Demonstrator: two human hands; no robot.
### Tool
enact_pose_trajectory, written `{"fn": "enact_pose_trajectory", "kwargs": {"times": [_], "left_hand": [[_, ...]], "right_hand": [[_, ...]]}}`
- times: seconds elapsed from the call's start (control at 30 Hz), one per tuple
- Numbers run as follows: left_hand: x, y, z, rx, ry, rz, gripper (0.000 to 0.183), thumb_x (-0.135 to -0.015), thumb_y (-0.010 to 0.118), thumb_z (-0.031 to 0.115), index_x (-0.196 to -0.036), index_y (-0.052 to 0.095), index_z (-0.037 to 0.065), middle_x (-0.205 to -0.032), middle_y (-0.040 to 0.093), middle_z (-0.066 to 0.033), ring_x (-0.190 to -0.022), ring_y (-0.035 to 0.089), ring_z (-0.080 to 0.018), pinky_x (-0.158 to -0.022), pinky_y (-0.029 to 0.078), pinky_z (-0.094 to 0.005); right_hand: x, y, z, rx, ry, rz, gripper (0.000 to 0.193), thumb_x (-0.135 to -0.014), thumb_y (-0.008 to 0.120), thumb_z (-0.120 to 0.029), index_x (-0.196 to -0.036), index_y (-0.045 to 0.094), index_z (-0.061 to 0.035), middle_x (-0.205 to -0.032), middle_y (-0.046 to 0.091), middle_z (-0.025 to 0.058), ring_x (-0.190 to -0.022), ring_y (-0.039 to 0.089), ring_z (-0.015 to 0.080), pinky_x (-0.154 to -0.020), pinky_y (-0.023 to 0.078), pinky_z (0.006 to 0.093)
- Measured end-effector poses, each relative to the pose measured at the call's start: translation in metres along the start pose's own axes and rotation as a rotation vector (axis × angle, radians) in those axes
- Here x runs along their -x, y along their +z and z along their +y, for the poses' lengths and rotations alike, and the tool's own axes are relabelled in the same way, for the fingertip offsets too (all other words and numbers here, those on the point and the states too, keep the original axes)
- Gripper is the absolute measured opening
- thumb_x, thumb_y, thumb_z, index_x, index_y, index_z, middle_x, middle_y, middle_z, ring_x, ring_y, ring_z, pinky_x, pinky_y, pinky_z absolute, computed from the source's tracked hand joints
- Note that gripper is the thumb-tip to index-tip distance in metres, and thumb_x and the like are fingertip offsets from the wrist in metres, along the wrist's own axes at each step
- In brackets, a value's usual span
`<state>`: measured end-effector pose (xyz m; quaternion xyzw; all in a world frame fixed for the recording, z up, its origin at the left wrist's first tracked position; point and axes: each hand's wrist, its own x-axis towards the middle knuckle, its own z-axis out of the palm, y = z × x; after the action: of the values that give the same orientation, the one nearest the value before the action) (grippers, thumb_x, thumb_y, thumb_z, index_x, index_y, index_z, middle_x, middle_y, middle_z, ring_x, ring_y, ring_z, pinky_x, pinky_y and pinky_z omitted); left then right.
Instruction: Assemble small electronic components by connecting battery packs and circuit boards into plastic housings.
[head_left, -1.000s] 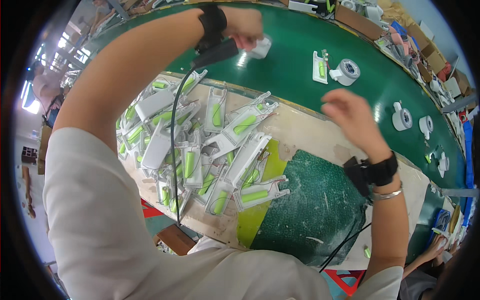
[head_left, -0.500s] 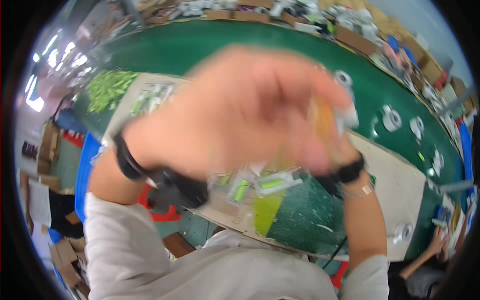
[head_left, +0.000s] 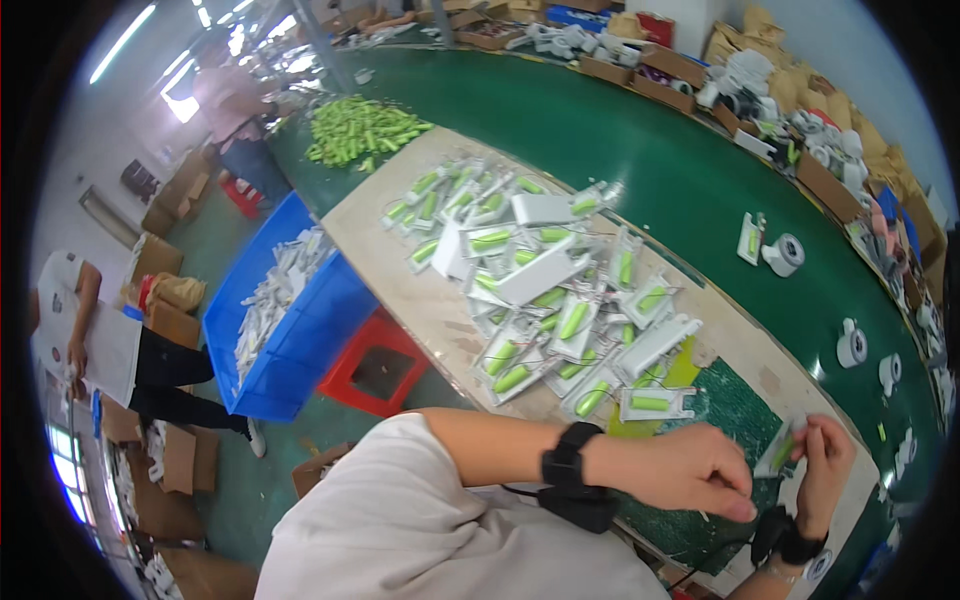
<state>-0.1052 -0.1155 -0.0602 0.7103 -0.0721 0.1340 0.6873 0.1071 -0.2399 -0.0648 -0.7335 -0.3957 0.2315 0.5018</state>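
My right hand [head_left: 824,472] holds a small white plastic casing with a green cylindrical battery cell [head_left: 778,446] by its edge, above the right end of the table. Close beside it on the left, my left hand [head_left: 690,470] is closed with its fingers curled down; whatever is in it, if anything, is hidden. Below both hands lies a dark green textured mat [head_left: 735,410], with a yellow-green sheet [head_left: 683,372] at its left edge. A heap of similar white casings with green cells [head_left: 575,318] covers the table beyond, several with thin wires.
A blue bin [head_left: 290,345] of white parts and a red stool [head_left: 374,362] stand left of the table [head_left: 380,245]. Loose green cells [head_left: 362,130] are piled farther off. White round units [head_left: 784,255] lie on the green surface to the right. A person [head_left: 110,345] stands at left.
My left hand has dropped from close before the camera, where it was blurred near something orange, to the mat beside my right hand. The view has shifted, uncovering the heap and blue bin.
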Motion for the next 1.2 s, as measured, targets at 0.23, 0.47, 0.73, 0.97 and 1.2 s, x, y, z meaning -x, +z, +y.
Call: {"fn": "enact_pose_trajectory", "kwargs": {"times": [0.23, 0.47, 0.73, 0.97, 1.2], "left_hand": [[-0.012, 0.014, -0.059, 0.037, -0.187, 0.286, 0.020, -0.081, 0.059, 0.019, -0.077, 0.059, -0.001, -0.063, 0.054, -0.0054, -0.055, 0.053, -0.0113, -0.046, 0.040, -0.0234], [-0.012, 0.028, -0.064, 0.246, -0.188, 0.240, 0.014, -0.084, 0.051, 0.009, -0.086, 0.054, -0.004, -0.063, 0.055, -0.0050, -0.051, 0.053, -0.0084, -0.045, 0.044, -0.0214], [-0.015, 0.042, -0.069, 0.240, -0.206, 0.244, 0.014, -0.083, 0.050, 0.006, -0.094, 0.051, -0.003, -0.066, 0.055, -0.0081, -0.051, 0.053, -0.0115, -0.047, 0.043, -0.0250], [-0.004, 0.032, -0.063, 0.227, -0.292, 0.364, 0.020, -0.086, 0.050, 0.009, -0.104, 0.052, 0.000, -0.075, 0.057, -0.0030, -0.063, 0.056, -0.0098, -0.058, 0.048, -0.0234], [-0.014, 0.035, -0.058, 0.233, -0.361, 0.327, 0.019, -0.085, 0.051, 0.005, -0.103, 0.053, -0.003, -0.076, 0.058, -0.0053, -0.065, 0.056, -0.0088, -0.059, 0.048, -0.0216]], "right_hand": [[0.066, 0.003, 0.036, -0.031, 0.414, -0.042, 0.030, -0.080, 0.056, -0.008, -0.106, 0.051, 0.0065, -0.090, 0.059, 0.0149, -0.077, 0.057, 0.0173, -0.069, 0.046, 0.0276], [0.085, 0.031, 0.037, -0.175, 0.259, 0.008, 0.015, -0.083, 0.054, -0.006, -0.087, 0.057, 0.0079, -0.083, 0.061, 0.0113, -0.070, 0.056, 0.0137, -0.062, 0.045, 0.0237], [0.096, 0.036, 0.004, -0.053, 0.198, 0.105, 0.015, -0.083, 0.055, -0.009, -0.083, 0.058, 0.0059, -0.072, 0.058, 0.0054, -0.064, 0.051, 0.0097, -0.059, 0.042, 0.0221], [0.079, 0.055, 0.017, -0.246, 0.127, 0.201, 0.009, -0.076, 0.060, -0.003, -0.083, 0.059, 0.0029, -0.072, 0.058, 0.0045, -0.057, 0.052, 0.0099, -0.051, 0.042, 0.0219], [0.083, 0.057, 0.024, -0.214, 0.042, 0.166, 0.008, -0.081, 0.056, -0.007, -0.085, 0.056, -0.0007, -0.075, 0.056, 0.0058, -0.061, 0.052, 0.0087, -0.054, 0.042, 0.0217]]}}
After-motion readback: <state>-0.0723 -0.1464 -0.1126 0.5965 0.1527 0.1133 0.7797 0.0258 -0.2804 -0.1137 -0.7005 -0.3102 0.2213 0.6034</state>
